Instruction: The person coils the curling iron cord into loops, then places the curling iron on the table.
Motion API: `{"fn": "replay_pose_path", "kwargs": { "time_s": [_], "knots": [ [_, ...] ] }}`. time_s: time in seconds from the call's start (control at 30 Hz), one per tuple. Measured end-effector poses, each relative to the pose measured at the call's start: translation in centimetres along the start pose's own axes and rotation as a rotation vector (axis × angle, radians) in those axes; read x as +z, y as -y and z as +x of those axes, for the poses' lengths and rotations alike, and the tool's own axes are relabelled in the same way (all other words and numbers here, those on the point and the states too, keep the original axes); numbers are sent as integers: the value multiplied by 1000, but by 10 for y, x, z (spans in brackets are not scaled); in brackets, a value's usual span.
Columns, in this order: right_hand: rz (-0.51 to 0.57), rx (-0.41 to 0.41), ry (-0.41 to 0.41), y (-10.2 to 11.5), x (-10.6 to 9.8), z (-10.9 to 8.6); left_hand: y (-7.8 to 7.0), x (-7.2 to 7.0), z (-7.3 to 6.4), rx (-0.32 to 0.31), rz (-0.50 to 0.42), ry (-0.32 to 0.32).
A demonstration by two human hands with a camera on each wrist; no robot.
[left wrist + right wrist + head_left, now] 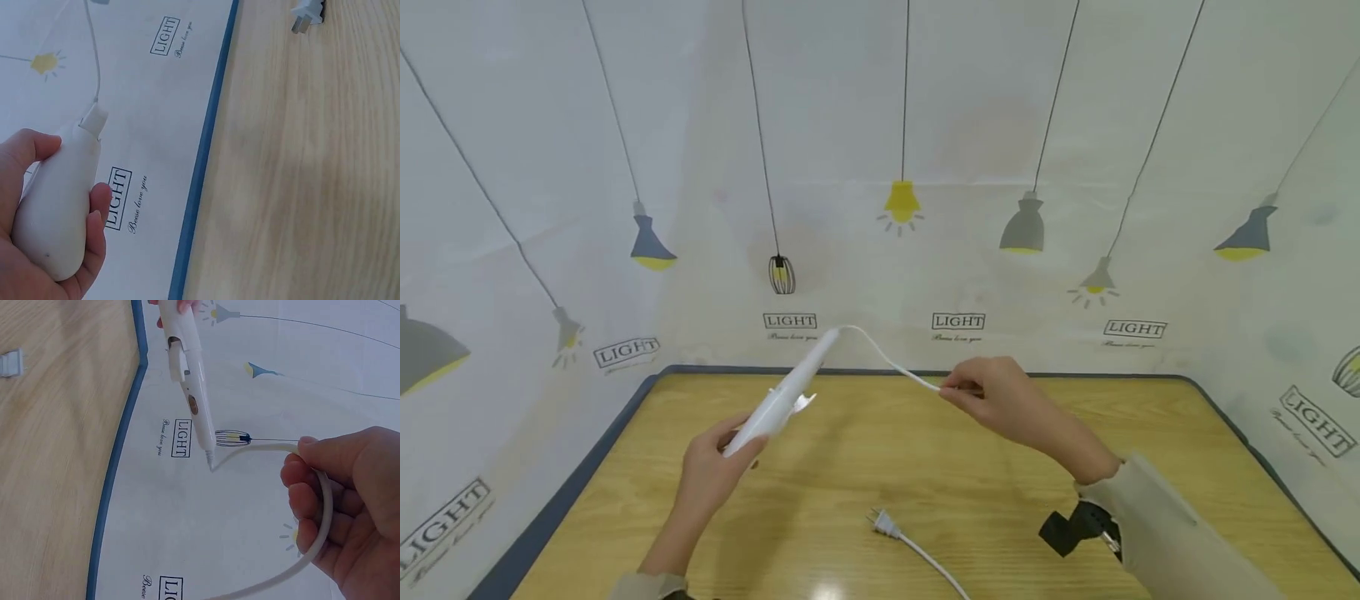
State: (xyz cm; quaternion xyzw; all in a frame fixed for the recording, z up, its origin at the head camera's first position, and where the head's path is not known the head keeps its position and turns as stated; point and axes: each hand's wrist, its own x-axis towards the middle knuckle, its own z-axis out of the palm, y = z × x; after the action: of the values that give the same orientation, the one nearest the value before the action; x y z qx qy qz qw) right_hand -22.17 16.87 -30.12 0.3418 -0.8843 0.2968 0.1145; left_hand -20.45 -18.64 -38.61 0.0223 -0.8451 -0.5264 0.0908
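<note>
Left of the plug [887, 525] on the tabletop [925, 467], the left grip [711, 467] wraps the wide end of the white appliance [784, 396], whose narrow end juts out; right of the plug, the right grip [1000, 396] pinches the cord [886, 359].

Cord [892, 362] arcs between hands [1006, 402] — room beneath, above plug [886, 524].

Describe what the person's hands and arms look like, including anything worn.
The left hand and right hand are bare, without gloves. The left sleeve and right sleeve are pale beige. A black attachment with a shiny part shows at the right sleeve's end; its exact nature is unclear.
</note>
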Motion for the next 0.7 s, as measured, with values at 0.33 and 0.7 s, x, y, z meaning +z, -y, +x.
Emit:
{"fn": "replay_pose_path", "kwargs": {
  "time_s": [0.33, 0.7],
  "knots": [
    [188, -68, -134, 8, 0, -65, -45, 3, 21, 120, -82, 119],
    [517, 0, 66, -24, 15, -84, -97, 8, 18, 253, -245, 265]
  ]
}}
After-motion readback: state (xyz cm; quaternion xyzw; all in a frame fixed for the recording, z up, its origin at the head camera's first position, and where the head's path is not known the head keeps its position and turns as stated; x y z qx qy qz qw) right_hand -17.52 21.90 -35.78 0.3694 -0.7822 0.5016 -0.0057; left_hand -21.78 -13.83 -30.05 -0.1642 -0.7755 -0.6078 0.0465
